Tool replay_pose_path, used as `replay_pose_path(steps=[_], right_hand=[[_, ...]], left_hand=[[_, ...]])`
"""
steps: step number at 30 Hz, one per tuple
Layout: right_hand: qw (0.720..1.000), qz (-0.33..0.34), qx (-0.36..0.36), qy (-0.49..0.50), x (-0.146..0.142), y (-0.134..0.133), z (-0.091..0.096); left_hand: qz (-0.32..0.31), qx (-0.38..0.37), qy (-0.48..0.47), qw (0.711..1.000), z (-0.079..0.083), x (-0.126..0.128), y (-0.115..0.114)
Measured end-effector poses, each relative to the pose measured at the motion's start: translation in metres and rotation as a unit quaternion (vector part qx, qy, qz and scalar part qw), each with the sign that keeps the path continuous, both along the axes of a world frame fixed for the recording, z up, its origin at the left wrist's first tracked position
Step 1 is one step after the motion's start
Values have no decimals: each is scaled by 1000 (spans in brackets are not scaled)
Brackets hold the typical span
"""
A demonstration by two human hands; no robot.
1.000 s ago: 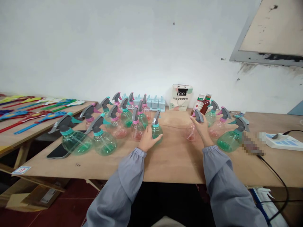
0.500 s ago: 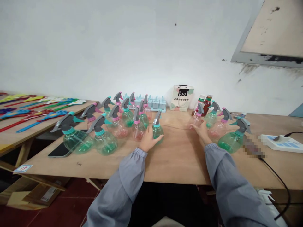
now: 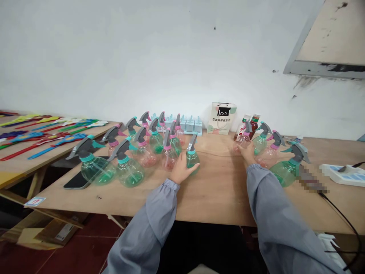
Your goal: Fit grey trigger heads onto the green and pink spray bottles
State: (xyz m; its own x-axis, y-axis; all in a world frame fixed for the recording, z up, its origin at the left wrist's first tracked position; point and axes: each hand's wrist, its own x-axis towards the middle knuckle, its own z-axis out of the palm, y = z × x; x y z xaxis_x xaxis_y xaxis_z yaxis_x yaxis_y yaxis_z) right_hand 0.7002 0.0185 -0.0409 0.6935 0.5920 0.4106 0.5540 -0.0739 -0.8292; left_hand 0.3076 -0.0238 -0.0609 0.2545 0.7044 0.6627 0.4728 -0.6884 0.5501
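Note:
My left hand (image 3: 182,168) is curled around the lower left side of a green spray bottle (image 3: 194,159) with a grey trigger head. Its thumb points right across the front, and its other fingers are partly hidden. Farther right, my right hand (image 3: 247,153) grips a clear pink spray bottle (image 3: 242,141) by its body, with some fingers out of sight. Both bottles stand upright on the wooden table (image 3: 211,194). Several green and pink spray bottles (image 3: 130,173) cluster left of my left hand. Beside my right forearm are more, including a green one (image 3: 285,173).
A phone (image 3: 76,180) lies under the left bottles. At the back are a pale blue rack (image 3: 194,127), a paper bag (image 3: 221,120) and red-brown bottles (image 3: 254,123). A white power strip (image 3: 343,175) and black cable (image 3: 339,207) lie right. Colourful hand-shaped sticks (image 3: 54,144) cover another table.
The view has turned slightly left, so everything appears shifted a little to the right. Both hands stay at the same bottles, with no clear movement across the table.

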Motion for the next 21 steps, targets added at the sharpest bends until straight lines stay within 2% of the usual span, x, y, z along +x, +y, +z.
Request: replay_pose_path(steps=[4, 7, 8, 9, 12, 14, 16, 18, 20, 21], right_hand=[[1000, -12, 19, -18, -12, -10, -1], [994, -14, 90, -65, -47, -29, -2], [991, 30, 109, -76, -65, -37, -2], [984, 104, 120, -77, -85, -45, -2], [927, 347, 114, -82, -146, -66, 4], [896, 420, 125, -69, -179, -76, 10], [900, 411, 144, -35, -201, -81, 16], [910, 381, 162, 1, -211, -83, 20], [912, 372, 172, 22, -212, -83, 22], [911, 372, 173, 25, -211, -83, 22]], left_hand=[[2, -1, 2, 1000, 1, 1, -2], [-9, 1, 7, 1000, 3, 3, -6], [-15, 0, 11, 1000, 3, 4, -8], [-22, -3, 18, 1000, 3, 6, -10], [-50, -11, 60, 997, 3, 13, -19], [-60, -8, 95, 994, 4, 18, -24], [-62, 3, 123, 990, 5, 21, -27], [-71, 32, 130, 988, 6, 19, -27], [-60, 91, 96, 989, 9, 10, -25], [-26, 128, 55, 990, 10, 3, -23]])
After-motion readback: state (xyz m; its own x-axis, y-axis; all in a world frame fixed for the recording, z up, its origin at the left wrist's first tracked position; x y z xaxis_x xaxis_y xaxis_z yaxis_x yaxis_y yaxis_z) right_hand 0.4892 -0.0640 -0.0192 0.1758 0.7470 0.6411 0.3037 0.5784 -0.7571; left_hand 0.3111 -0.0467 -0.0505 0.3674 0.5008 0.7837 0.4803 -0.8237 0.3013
